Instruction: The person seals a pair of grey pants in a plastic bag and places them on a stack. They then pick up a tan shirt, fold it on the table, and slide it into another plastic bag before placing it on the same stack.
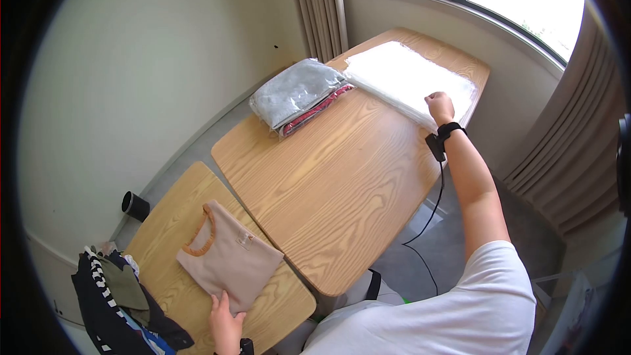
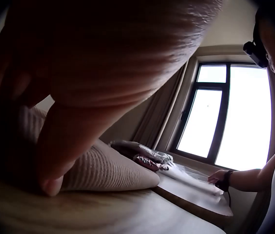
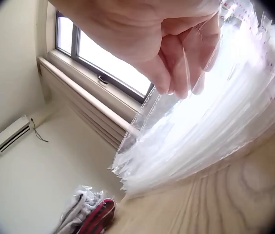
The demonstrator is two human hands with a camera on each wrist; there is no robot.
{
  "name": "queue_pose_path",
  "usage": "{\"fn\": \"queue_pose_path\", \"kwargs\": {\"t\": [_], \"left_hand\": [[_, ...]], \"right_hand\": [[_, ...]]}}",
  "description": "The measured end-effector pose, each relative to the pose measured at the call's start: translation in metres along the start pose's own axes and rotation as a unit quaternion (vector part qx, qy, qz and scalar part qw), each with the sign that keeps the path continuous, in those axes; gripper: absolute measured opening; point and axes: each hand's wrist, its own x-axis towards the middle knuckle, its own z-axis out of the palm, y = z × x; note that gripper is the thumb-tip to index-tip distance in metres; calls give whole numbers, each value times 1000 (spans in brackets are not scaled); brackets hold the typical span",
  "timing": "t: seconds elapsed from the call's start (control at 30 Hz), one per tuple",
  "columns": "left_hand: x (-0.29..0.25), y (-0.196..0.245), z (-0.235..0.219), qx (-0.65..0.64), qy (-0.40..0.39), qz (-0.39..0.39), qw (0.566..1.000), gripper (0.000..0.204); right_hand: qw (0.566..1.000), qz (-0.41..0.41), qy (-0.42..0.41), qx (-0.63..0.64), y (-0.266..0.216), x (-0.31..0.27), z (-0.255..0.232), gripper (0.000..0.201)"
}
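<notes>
On the nearer table lies a folded beige sweatshirt (image 1: 230,250) with a tan ribbed collar and a small chest print. My left hand (image 1: 227,325) rests at its lower edge, fingers on the fabric and thumb spread to the side. In the left wrist view, the thumb (image 2: 52,185) is low beside the folded layers (image 2: 113,168). Across the far table, my right hand (image 1: 442,106) is over a stack of clear plastic bags (image 1: 401,75). The right wrist view shows its curled fingers (image 3: 179,85) pinching clear film at the edge of the bag stack (image 3: 205,126).
Bagged grey and red garments (image 1: 299,95) lie left of the bag stack. A heap of dark clothes (image 1: 112,302) is at the lower left, and a black bin (image 1: 135,206) stands on the floor by the wall. A cable (image 1: 430,223) hangs from the right wrist camera. A narrow gap separates the two tables.
</notes>
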Motion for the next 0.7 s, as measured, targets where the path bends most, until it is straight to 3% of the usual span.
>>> {"fn": "queue_pose_path", "kwargs": {"t": [0.03, 0.1, 0.2, 0.33, 0.4, 0.47, 0.53, 0.6, 0.63, 0.7], "left_hand": [[-1, -1, 1, -2, 0, 0, 1000, 74], [-1, 0, 1, 15, 6, -2, 1000, 74], [-2, 4, -4, 10, -1, -26, 1000, 74], [-4, 0, 1, -3, 14, -21, 1000, 74], [-5, 0, 0, -20, 21, -17, 999, 74], [-4, -7, 6, 3, 32, 0, 999, 73], [-7, -10, 6, 26, 41, 14, 999, 72], [-7, -2, 2, -17, 25, -18, 999, 74], [-7, -2, 0, -19, 23, -24, 999, 74], [-5, -2, -2, -10, -12, -29, 999, 70]], "right_hand": [[1000, -1, 1, -1, 3, 4, 0, 24], [987, 52, -34, 145, 10, 15, 2, 18], [964, 73, -70, 245, 15, 26, 8, 16], [931, 139, -113, 319, 12, 29, 8, 20], [889, 103, 44, 444, 16, 40, 18, 21], [877, 6, 141, 460, 9, 44, 17, 21], [885, -24, 80, 459, -20, 31, -2, 22], [847, -114, -12, 519, -56, 12, -10, 22], [890, -175, -43, 420, -81, -10, -28, 22], [871, -265, -138, 390, -130, -58, -49, 20]]}}
